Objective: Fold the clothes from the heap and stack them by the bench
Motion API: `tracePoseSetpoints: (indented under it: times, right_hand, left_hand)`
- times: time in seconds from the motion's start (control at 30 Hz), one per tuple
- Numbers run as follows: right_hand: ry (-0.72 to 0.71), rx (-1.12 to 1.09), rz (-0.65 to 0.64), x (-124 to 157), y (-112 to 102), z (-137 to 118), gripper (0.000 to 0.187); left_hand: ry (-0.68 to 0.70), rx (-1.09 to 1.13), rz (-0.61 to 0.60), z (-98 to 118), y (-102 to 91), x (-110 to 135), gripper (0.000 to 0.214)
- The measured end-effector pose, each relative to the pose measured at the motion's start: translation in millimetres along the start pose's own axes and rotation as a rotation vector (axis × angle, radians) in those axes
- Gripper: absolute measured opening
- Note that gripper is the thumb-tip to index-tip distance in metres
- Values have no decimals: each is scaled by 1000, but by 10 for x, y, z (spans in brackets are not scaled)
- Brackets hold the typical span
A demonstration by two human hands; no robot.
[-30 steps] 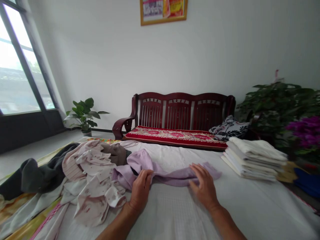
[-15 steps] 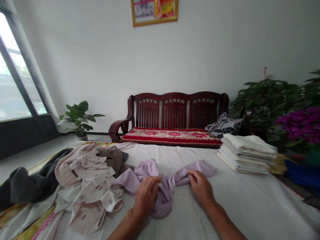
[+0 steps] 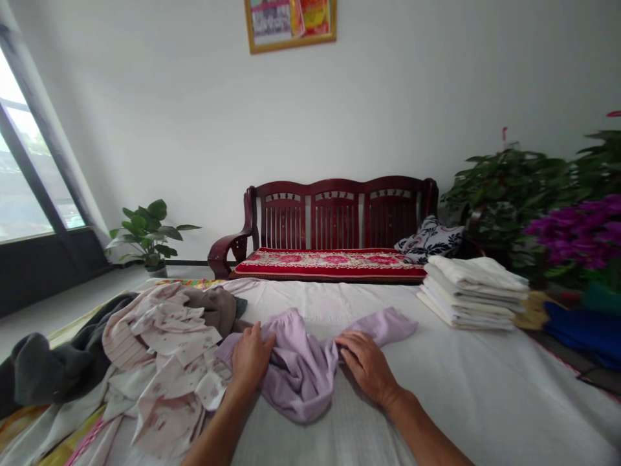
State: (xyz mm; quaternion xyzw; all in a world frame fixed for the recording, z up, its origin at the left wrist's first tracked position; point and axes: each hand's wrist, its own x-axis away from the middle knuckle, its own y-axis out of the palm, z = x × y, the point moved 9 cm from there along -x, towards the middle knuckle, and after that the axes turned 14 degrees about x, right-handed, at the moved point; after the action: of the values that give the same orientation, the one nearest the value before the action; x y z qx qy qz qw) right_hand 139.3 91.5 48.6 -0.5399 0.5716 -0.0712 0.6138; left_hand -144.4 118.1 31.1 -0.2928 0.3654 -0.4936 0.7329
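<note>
Garment [image 3: 303,382] lies rumpled on white sheet [image 3: 475,395]

It is lilac, with a gathered waistband [image 3: 286,317] toward the sheet's far edge, a loose fold bulging toward the near edge and one narrow end stretched toward the right edge. The left hand [image 3: 253,353] rests on its left part, fingers close together and bent over the cloth; whether they pinch it, I cannot tell. The right hand [image 3: 365,364] touches the start of the stretched end, fingers curled; a grip cannot be made out either.

Toward the left edge, just beside the left hand, sprawls a pile of clothes [image 3: 167,349]. Near the far right corner, well apart from the right hand, stands a stack of folded cloths [image 3: 470,301]. Beyond the far edge, a wooden bench [image 3: 334,210] bears a patterned cushion [image 3: 431,239].
</note>
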Motion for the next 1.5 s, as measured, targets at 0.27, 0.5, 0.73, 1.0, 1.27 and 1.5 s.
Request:
tracePoseSetpoints:
  times: [0.27, 0.5, 0.73, 1.0, 1.27, 1.5]
  right_hand:
    - [98, -140, 4, 9, -19, 88, 27]
    - [377, -782, -72, 39, 258, 264, 64]
    - [304, -980, -147, -98, 224, -36, 82]
    - [584, -1068, 70, -21, 139, 323, 30]
    - [986, -1358, 562, 361, -299, 1582, 34]
    - [1101, -1283, 787, 812, -450, 2171, 38]
  left_hand:
    - [248, 376, 185, 320, -147, 163, 23]
    - [442, 972, -79, 956, 48, 678, 23]
    - [470, 1186, -385, 1269, 202, 947, 27]
    - [497, 925, -239, 1097, 119, 826, 30]
    - [460, 202, 13, 720, 83, 477, 28]
    - [319, -54, -102, 374, 136, 258, 39]
